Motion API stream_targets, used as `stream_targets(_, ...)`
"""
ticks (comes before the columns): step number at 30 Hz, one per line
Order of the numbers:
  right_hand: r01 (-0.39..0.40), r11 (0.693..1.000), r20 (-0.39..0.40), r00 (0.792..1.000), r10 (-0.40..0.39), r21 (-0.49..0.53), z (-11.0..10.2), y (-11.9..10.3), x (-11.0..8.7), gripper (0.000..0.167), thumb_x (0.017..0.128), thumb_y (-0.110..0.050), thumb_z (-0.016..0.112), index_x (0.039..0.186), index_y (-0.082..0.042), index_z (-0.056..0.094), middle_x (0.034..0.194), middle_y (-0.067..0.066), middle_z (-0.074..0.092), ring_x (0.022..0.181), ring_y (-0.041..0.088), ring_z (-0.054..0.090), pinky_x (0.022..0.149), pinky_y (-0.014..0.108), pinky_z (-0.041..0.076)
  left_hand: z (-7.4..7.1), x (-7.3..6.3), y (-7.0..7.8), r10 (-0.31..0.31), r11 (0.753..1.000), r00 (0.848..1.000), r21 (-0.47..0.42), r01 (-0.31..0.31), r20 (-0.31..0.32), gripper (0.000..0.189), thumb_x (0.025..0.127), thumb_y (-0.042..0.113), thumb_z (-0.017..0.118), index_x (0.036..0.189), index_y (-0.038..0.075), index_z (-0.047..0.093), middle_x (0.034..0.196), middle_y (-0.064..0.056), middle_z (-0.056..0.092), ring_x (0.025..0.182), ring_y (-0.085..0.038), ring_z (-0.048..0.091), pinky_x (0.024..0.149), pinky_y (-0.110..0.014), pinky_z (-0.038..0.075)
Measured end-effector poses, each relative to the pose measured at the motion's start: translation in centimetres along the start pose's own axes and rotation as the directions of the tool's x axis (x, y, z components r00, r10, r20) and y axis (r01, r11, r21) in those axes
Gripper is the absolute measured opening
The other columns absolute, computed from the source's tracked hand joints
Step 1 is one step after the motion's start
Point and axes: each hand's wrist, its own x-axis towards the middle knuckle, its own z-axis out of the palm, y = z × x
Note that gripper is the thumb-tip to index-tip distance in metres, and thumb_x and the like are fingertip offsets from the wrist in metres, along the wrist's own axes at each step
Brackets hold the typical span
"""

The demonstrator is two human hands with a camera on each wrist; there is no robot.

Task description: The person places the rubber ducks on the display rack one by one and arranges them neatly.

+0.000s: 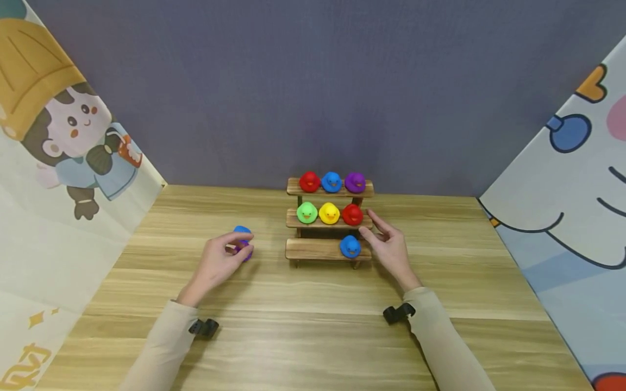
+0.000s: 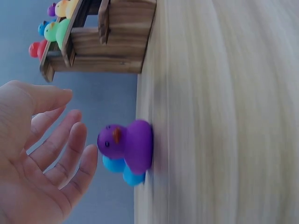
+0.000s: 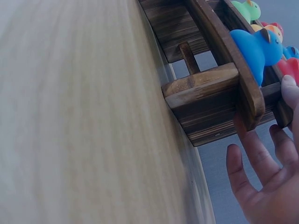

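Observation:
A three-tier wooden shelf (image 1: 313, 249) bears rubber ducks. At its right end my right hand (image 1: 389, 250) holds the middle board, thumb in front and forefinger behind, close to a red duck (image 1: 352, 215). Below sits a blue duck (image 1: 350, 247) on the bottom board. My left hand (image 1: 221, 259) hovers over the table left of the shelf, its fingers loosely bent. Beside it are a purple duck (image 2: 138, 147) and another blue duck (image 2: 133, 178), standing on the table; in the left wrist view a gap shows between fingers and purple duck.
Red, blue and purple ducks line the top board (image 1: 293, 188). A green duck (image 1: 307, 213) and a yellow duck (image 1: 329, 213) share the middle board with the red one. Behind the wooden table (image 1: 303, 326) rises a grey-blue partition (image 1: 313, 98); printed panels flank both sides.

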Motion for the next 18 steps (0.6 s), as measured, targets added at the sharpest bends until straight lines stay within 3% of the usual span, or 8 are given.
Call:
stream_targets(5,-0.008,1.000,0.010,1.000,0.008,-0.018,0.0,-0.1,-0.1,0.055,0.099,-0.018,0.078,0.151,-0.010,0.060,0.157,0.012,0.056,0.086,-0.004,0.077,0.050,0.013,0.045,-0.9,-0.4,-1.0,-0.027,0.999,0.999,0.024,0.028,-0.024,0.025,0.094,0.009,0.080,0.118,0.002,0.079,0.105,-0.015,0.080,0.088,-0.008,0.070,0.078,-0.018,0.059)
stream_targets(9,-0.014,1.000,0.021,1.000,0.014,-0.011,-0.1,-0.4,-0.2,0.055,0.100,-0.017,0.077,0.152,-0.010,0.059,0.159,0.013,0.054,0.087,-0.004,0.076,0.050,0.013,0.043,-1.5,-0.7,-1.7,-0.052,0.997,0.999,0.058,0.053,-0.017,0.026,0.096,0.011,0.079,0.121,0.004,0.079,0.110,-0.016,0.080,0.091,-0.015,0.072,0.079,-0.019,0.060)
stream_targets(14,-0.008,1.000,0.025,1.000,0.008,-0.006,-0.2,-0.3,-0.1,0.054,0.101,-0.016,0.076,0.152,-0.010,0.059,0.159,0.012,0.054,0.089,-0.005,0.076,0.048,0.014,0.040,-1.7,-0.9,-2.2,-0.061,0.991,0.998,0.120,0.057,0.028,0.029,0.095,0.011,0.080,0.123,0.005,0.077,0.111,-0.019,0.079,0.089,-0.027,0.077,0.079,-0.034,0.066)
stream_targets(18,-0.007,1.000,0.029,1.000,0.008,-0.018,-0.2,0.0,-0.1,0.055,0.101,-0.019,0.076,0.153,-0.012,0.058,0.160,0.012,0.053,0.094,-0.006,0.075,0.055,0.012,0.049,-1.6,-0.9,-2.3,-0.054,0.989,0.997,0.139,0.046,0.057,0.029,0.094,0.010,0.081,0.123,0.005,0.077,0.111,-0.020,0.079,0.087,-0.028,0.079,0.079,-0.042,0.067)
